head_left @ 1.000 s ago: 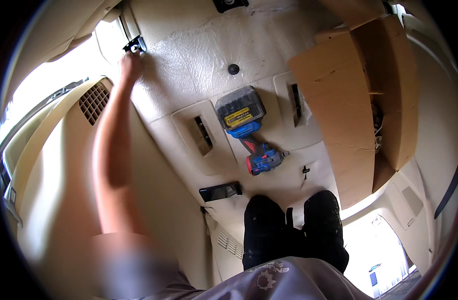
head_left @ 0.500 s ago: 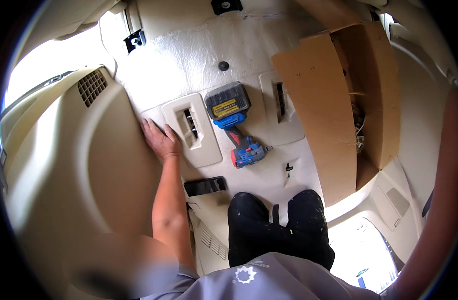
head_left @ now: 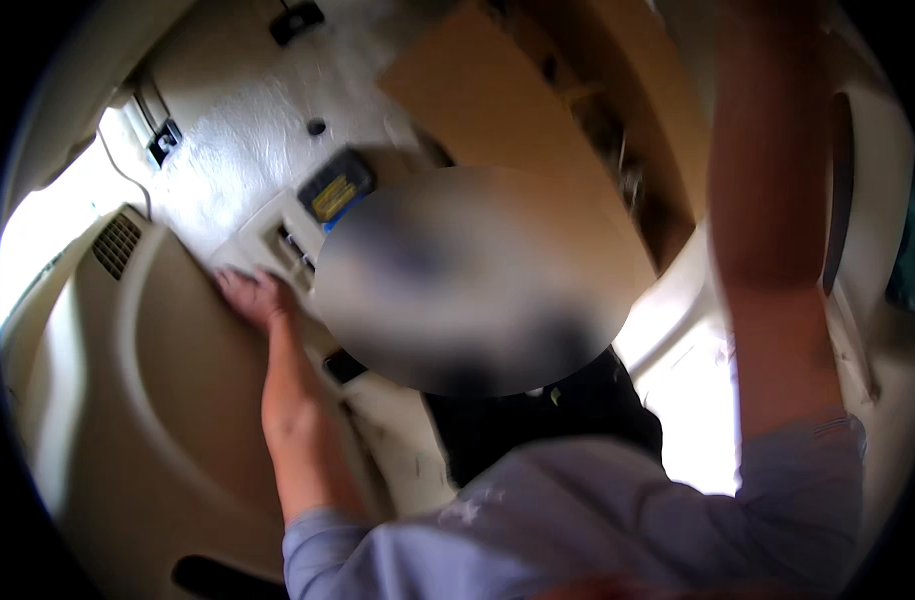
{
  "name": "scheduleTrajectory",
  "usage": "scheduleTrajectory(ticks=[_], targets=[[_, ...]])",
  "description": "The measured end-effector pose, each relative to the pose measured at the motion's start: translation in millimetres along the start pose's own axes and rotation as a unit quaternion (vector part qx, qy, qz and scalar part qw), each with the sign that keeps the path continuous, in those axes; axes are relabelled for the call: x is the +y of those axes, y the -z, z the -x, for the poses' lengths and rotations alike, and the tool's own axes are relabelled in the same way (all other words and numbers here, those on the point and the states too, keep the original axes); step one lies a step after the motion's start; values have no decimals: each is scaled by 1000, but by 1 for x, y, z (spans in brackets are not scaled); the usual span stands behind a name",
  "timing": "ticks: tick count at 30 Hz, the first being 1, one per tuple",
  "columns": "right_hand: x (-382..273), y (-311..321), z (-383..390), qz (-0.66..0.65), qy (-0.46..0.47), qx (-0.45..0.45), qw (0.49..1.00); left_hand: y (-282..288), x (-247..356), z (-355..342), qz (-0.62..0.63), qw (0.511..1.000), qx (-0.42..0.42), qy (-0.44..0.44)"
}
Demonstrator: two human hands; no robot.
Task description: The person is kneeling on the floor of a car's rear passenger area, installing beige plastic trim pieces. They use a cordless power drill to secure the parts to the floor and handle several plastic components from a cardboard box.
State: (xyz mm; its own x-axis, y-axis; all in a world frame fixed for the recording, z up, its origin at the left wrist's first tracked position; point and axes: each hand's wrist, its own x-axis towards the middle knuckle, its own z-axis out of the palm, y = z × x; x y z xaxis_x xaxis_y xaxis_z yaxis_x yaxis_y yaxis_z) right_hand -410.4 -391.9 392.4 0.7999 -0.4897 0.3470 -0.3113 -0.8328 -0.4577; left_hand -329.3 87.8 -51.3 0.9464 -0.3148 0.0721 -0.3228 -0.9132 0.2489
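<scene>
My left hand (head_left: 258, 297) lies flat with fingers spread where the beige side trim panel (head_left: 208, 350) meets the vehicle floor. It holds nothing. Beside it is a beige plate with a slot (head_left: 290, 245). Just beyond that plate lies a cordless impact driver (head_left: 336, 187); its black battery with a yellow label shows, while a blurred oval hides most of its body. A dark phone (head_left: 345, 367) is partly visible below my left hand. My right arm (head_left: 773, 200) reaches up along the right side, and its hand is out of view past the top edge.
An open brown cardboard box (head_left: 498, 90) with indistinct contents stands right of the driver. Black brackets (head_left: 165, 141) and a round black plug (head_left: 317, 127) sit on the floor farther off. Bright openings show at far left and lower right. My dark trousers (head_left: 548, 430) are near.
The view has swung, shifting the floor and driver leftward. My right arm has come further into view, raised upward. My left hand keeps its place against the trim.
</scene>
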Motion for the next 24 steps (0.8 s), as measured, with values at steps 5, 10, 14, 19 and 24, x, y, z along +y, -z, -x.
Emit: scheduleTrajectory(ticks=[5, 10, 14, 19, 24], targets=[[144, -5, 213, 152, -295, -162, 929, 13, -26, 28, -39, 998, -22, -39], [143, -17, 391, 145, -413, -214, 873, 13, -29, 26, -30, 999, -12, -39], [103, -56, 429, 200, -288, -101, 931, 15, -25, 24, -22, 998, 11, -50], [57, -93, 382, 76, -140, -107, 982, 14, -20, 20, -22, 998, 5, -53], [63, -102, 298, -12, -193, -43, 980, 8, -36, 26, -26, 998, 8, -49]])
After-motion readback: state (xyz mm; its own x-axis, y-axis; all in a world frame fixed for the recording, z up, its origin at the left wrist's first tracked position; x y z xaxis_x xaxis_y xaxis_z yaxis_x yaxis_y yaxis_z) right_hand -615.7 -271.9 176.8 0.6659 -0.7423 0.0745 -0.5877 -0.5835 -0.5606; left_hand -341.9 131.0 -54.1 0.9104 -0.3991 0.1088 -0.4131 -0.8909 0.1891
